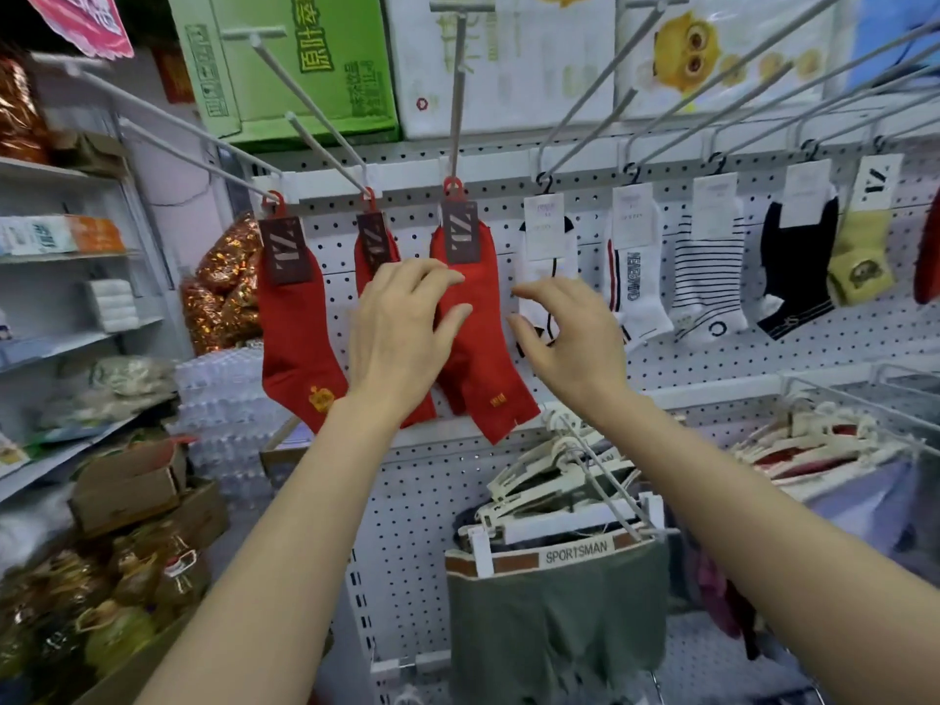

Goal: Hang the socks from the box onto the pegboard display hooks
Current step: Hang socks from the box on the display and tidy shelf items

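Observation:
Three pairs of red socks hang from hooks on the white pegboard (417, 526): a left pair (297, 328), a middle pair (374, 246) and a right pair (483, 358). My left hand (402, 333) lies with relaxed fingers over the right red pair, covering most of the middle pair. My right hand (564, 338) hovers just right of it, fingers loosely curved and holding nothing, in front of a white sock (547, 267). To the right hang a white lettered sock (636, 277), a striped sock (707, 277), a black sock (798, 267) and a yellow sock (859, 256). No box of socks is in view.
Long hook arms (460, 94) jut out toward me above the socks. Below hang grey Sportsman underwear (554, 618) and a rack of hangers (824, 440). Shelves (61, 256) and cardboard boxes (127, 485) of goods fill the left side. Cartons (285, 63) sit on top.

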A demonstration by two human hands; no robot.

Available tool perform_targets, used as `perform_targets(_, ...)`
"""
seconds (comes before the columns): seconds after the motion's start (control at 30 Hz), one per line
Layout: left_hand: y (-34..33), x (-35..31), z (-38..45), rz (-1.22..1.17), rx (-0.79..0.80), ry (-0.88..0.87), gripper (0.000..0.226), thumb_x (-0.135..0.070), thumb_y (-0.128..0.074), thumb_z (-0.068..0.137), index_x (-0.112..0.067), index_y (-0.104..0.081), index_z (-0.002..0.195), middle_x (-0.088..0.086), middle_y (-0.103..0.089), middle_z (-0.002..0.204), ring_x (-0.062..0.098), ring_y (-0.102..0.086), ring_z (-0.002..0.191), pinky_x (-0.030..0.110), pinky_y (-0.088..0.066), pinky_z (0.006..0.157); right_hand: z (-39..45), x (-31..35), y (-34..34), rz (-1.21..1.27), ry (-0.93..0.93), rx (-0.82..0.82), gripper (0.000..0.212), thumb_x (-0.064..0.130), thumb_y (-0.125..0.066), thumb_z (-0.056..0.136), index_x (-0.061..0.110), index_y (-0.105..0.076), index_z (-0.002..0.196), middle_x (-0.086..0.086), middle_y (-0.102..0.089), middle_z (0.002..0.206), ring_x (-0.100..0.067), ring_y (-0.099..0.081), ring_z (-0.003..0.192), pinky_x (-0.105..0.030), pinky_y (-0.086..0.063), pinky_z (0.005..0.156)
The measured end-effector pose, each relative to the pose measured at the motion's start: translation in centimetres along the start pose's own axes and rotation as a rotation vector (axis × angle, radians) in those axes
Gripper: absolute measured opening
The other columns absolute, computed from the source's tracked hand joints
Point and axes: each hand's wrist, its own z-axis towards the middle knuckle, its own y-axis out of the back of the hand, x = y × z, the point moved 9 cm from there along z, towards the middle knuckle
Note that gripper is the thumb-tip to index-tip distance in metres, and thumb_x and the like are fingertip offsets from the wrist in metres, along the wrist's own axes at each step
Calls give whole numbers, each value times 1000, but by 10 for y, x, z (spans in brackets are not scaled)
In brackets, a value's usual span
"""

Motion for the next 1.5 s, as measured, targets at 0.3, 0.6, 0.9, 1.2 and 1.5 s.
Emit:
perform_targets(0.3,21,-18,-106,-185,85,-72,25,-28,-66,91,-15,-70,113,-1,-67,112,20,-59,106,35,-49,91,-106,55,54,-224,67,5,22,19,-67,89,6,-72,106,-6,-71,101,-26,-63,91,-39,-49,78)
perform_targets(0.6,23,-48,-247,-411,376,-79,27,-30,-65,92,-17,-69,115,-3,-66,118,19,-60,108,37,-50,93,-259,105,76,-370,-225,154,22,21,-64,90,7,-71,106,-4,-70,102,-27,-64,92,-41,-50,79)
perform_targets(0.9,9,-132,-404,-660,731,-65,31,-17,-77,80,-20,-70,110,-7,-67,113,14,-59,103,32,-51,89,-452,133,133,-515,-631,394,23,23,-66,83,13,-71,103,2,-69,95,-26,-63,86,-31,-46,77)
perform_targets(1.2,-16,-261,-505,-788,997,-155,29,-24,-70,77,-26,-67,105,-11,-64,105,14,-59,97,24,-42,84,-586,115,229,-682,-939,563,25,26,-66,78,19,-69,101,4,-65,85,-24,-62,76,-35,-53,64)
perform_targets(1.5,-42,-413,-567,-888,1279,-280,30,-18,-74,78,-22,-69,107,-6,-67,107,21,-63,99,35,-54,82,-663,82,339,-752,-1199,572,33,20,-83,68,20,-69,97,5,-67,85,-21,-65,77,-28,-53,66)
